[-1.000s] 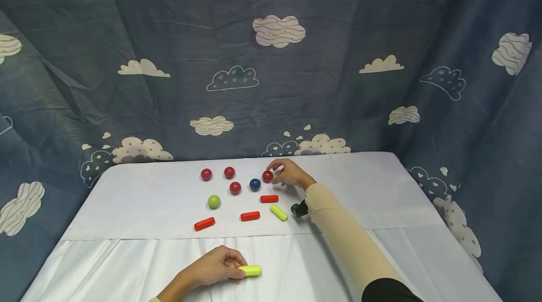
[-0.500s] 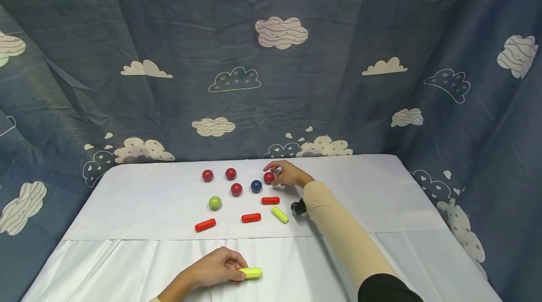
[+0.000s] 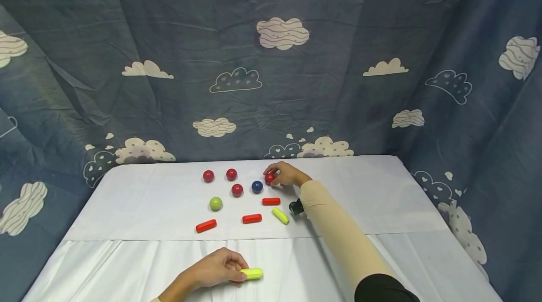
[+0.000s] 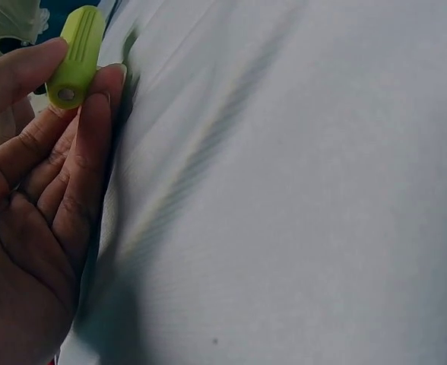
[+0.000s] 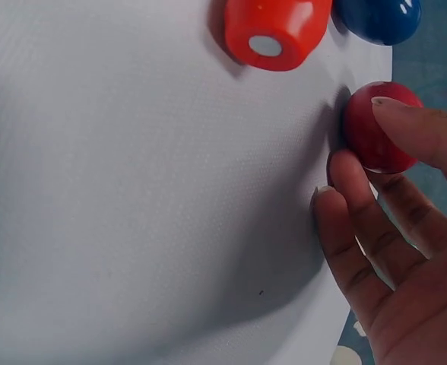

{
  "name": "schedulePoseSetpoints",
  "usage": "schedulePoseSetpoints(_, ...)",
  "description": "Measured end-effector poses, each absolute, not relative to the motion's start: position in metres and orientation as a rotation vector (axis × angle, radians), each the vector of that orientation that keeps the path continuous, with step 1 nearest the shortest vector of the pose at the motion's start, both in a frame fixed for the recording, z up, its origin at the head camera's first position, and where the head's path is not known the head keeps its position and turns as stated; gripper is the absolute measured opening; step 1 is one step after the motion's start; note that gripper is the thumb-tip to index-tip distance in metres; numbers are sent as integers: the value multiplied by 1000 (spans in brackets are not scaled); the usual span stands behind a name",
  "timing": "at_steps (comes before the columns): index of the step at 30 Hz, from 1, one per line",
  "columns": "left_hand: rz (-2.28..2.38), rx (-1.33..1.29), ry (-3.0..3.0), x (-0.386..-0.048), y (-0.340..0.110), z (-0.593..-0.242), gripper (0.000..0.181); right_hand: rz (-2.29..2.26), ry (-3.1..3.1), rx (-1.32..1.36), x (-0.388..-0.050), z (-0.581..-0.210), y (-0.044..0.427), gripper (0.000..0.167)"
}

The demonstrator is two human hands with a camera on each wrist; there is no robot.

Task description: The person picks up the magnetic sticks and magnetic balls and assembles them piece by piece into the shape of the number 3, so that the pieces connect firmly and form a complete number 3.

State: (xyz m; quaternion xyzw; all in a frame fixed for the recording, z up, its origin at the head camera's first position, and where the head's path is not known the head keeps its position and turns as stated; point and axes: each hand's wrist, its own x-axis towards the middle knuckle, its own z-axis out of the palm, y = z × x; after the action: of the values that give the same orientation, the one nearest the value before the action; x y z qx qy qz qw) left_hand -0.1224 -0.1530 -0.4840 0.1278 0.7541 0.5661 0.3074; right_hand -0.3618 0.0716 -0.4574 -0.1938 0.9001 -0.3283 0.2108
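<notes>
Near the front of the table, my left hand (image 3: pixel 220 266) pinches a short yellow-green ridged stick (image 3: pixel 254 274) between thumb and fingertips. In the left wrist view the end of this stick (image 4: pixel 79 57) faces the camera and shows a small round grey spot. At the back, my right hand (image 3: pixel 285 173) holds a shiny red ball (image 3: pixel 269 178), which sits on the white cloth. The right wrist view has the thumb on top of the red ball (image 5: pixel 372 129), with fingers curled against its far side. A blue ball (image 3: pixel 257 186) lies just left of it.
Several other red balls (image 3: pixel 231 174) and a green ball (image 3: pixel 216 203) lie left of the right hand. Several red sticks (image 3: pixel 251 218) and a second yellow-green stick (image 3: pixel 280 216) lie in front. A dark cloud-patterned curtain (image 3: pixel 237 104) hangs behind the white-clothed table (image 3: pixel 139 208).
The right hand's fingers have closed in around the red ball, which stays in its place. The left hand holds still with the stick. The whole head view has shifted slightly.
</notes>
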Motion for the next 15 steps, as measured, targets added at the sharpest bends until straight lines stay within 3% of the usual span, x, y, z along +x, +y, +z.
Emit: schedulePoseSetpoints(15,1520,341,1976,-122,-152,-485,13,-1017,2564,-383,-353,-451,89,33)
